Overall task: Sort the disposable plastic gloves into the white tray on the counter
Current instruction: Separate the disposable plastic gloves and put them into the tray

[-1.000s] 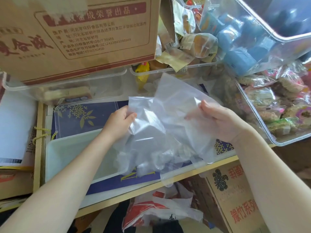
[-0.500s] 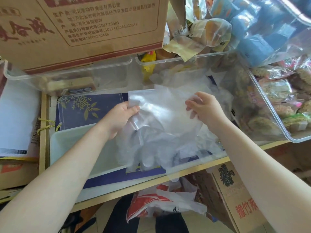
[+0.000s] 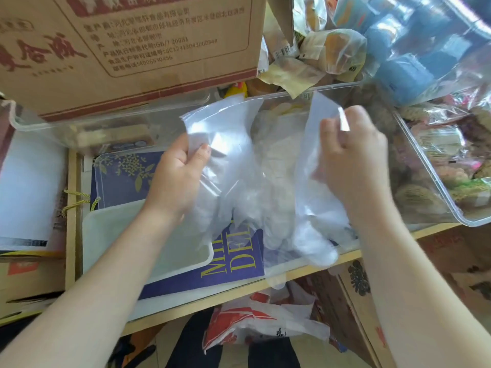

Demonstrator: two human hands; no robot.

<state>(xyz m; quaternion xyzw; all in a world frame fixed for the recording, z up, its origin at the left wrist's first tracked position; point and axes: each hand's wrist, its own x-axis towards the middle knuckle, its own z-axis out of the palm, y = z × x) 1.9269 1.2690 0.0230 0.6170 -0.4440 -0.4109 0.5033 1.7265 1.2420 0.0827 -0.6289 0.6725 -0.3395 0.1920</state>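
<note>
At the centre of the head view, both hands pull apart a bunch of clear plastic gloves (image 3: pixel 255 181). Left hand (image 3: pixel 178 171) pinches one sheet's upper corner between thumb and curled fingers; right hand (image 3: pixel 353 152) grips another sheet's top edge with fingers curled. Glove fingers dangle toward the lower middle, over a blue printed box (image 3: pixel 233 264). White tray (image 3: pixel 148 251) sits at lower left, just beside the hanging gloves. A cardboard carton (image 3: pixel 127 49) fills the upper left; a clear snack bin (image 3: pixel 451 168) lies at right.
</note>
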